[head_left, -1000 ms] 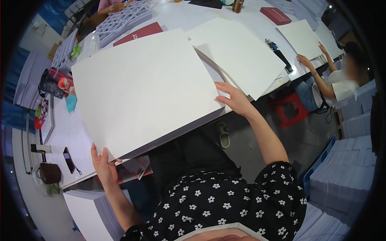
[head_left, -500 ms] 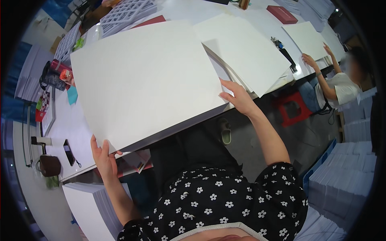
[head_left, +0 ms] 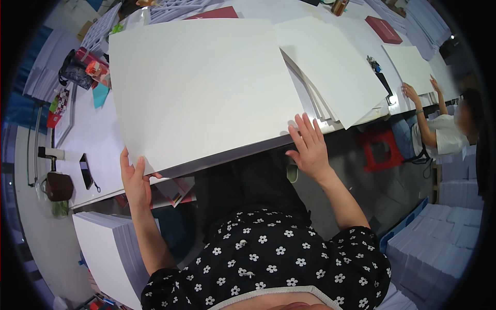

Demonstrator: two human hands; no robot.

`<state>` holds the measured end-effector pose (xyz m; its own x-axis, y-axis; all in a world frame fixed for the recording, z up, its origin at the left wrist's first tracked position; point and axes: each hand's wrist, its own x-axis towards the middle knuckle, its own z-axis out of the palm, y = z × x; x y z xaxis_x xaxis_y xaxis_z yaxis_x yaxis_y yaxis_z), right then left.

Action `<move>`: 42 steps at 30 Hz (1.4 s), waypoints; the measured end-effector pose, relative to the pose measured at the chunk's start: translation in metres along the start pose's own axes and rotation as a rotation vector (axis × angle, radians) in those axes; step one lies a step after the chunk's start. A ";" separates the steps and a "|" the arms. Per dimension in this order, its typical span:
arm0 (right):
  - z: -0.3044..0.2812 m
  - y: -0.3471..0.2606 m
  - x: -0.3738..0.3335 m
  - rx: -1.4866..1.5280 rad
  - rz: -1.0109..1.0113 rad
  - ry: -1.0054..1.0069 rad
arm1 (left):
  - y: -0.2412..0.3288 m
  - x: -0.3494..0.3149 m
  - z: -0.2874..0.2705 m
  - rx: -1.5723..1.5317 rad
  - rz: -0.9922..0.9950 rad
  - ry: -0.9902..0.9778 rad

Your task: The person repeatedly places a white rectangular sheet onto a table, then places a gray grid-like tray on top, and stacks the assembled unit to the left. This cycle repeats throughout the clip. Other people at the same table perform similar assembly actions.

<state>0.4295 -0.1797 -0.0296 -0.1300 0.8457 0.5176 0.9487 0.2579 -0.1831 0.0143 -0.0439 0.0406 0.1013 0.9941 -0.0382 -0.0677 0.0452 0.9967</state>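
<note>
A large white sheet or board (head_left: 201,93) lies before me on the table's near side, and its near edge shows a thick grey side. My left hand (head_left: 136,178) is against its near left corner, index finger and thumb pointing up and apart, the other fingers curled lower at the edge. My right hand (head_left: 310,150) is beside the near right corner, fingers stretched out and palm toward the edge, holding nothing. Whether its fingertips touch the board I cannot tell. To the right, more large white sheets (head_left: 330,67) lie loosely overlapped, some edges lifted.
A phone (head_left: 86,172), a blue-green paper (head_left: 100,95) and a bottle (head_left: 98,72) are on the left. A dark red box (head_left: 383,29) stands far right. A co-worker (head_left: 431,126) handles a white sheet beside a red stool (head_left: 381,150). Paper stacks (head_left: 434,243) stand low right.
My right hand has come off the board's right edge and opened, its fingers now stretched out. The left hand stays at the near left corner. The whole view has shifted slightly.
</note>
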 end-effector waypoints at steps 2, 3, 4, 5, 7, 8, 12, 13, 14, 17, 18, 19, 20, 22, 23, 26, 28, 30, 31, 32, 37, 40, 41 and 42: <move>0.002 -0.002 -0.001 -0.009 -0.004 -0.038 | 0.000 -0.001 -0.001 0.003 -0.006 0.009; 0.000 -0.003 -0.001 -0.028 -0.005 -0.059 | -0.002 0.000 -0.001 -0.006 -0.005 0.001; 0.001 -0.003 -0.001 -0.039 -0.010 -0.081 | -0.004 0.000 -0.003 -0.012 -0.004 0.000; 0.002 -0.002 -0.002 -0.031 -0.007 -0.071 | -0.005 0.000 -0.003 -0.017 -0.004 -0.001; 0.004 -0.001 -0.002 -0.017 -0.002 -0.054 | -0.005 0.001 -0.002 -0.011 0.004 -0.005; 0.004 -0.002 -0.001 -0.032 -0.003 -0.055 | -0.005 0.001 -0.002 -0.009 0.008 -0.007; -0.001 -0.011 0.006 -0.115 -0.021 -0.034 | -0.002 -0.002 0.001 0.026 0.010 0.015; 0.000 -0.015 0.009 -0.115 -0.020 -0.017 | -0.003 -0.002 0.000 0.020 0.015 0.014; 0.002 -0.018 0.012 -0.113 -0.019 0.001 | -0.006 -0.002 -0.001 0.014 0.019 0.012; 0.013 -0.030 0.018 -0.009 -0.041 0.025 | -0.007 -0.001 -0.003 0.005 0.021 -0.001; 0.015 -0.036 0.021 0.006 -0.063 0.019 | -0.007 -0.001 -0.003 0.003 0.020 -0.006; 0.017 -0.044 0.025 0.023 -0.086 0.012 | -0.007 0.000 -0.004 0.008 0.015 -0.006; 0.019 -0.050 0.029 0.040 -0.109 0.005 | -0.008 0.000 -0.004 0.012 0.011 -0.006; 0.021 -0.060 0.033 0.061 -0.111 -0.027 | -0.006 -0.001 -0.003 0.023 -0.007 -0.002; 0.021 -0.064 0.034 0.052 -0.116 -0.041 | -0.003 -0.002 -0.001 0.029 -0.020 0.003; 0.025 -0.068 0.032 0.044 -0.100 -0.052 | -0.003 -0.002 -0.003 0.047 -0.031 0.002; 0.026 -0.069 0.031 0.045 -0.090 -0.051 | -0.005 -0.002 -0.005 0.046 -0.025 0.004; 0.028 -0.070 0.031 0.044 -0.091 -0.051 | -0.007 -0.002 -0.006 0.086 -0.023 0.036; 0.028 -0.070 0.031 0.042 -0.090 -0.056 | -0.007 -0.002 -0.007 0.106 -0.022 0.051; 0.027 -0.070 0.031 0.040 -0.089 -0.061 | -0.008 -0.001 -0.007 0.141 -0.024 0.061; 0.028 -0.070 0.032 0.039 -0.089 -0.054 | -0.004 -0.002 -0.003 0.200 -0.037 0.078; 0.029 -0.071 0.032 0.029 -0.097 -0.060 | -0.019 0.001 -0.008 0.170 0.083 0.103; 0.030 -0.070 0.031 0.026 -0.095 -0.064 | -0.019 0.002 -0.010 0.240 0.102 0.096; 0.030 -0.069 0.030 0.022 -0.093 -0.068 | -0.019 0.003 -0.010 0.310 0.120 0.089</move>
<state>0.3509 -0.1577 -0.0267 -0.2375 0.8469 0.4757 0.9250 0.3467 -0.1555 0.0056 -0.0411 0.0208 0.0234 0.9959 0.0879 0.2328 -0.0909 0.9683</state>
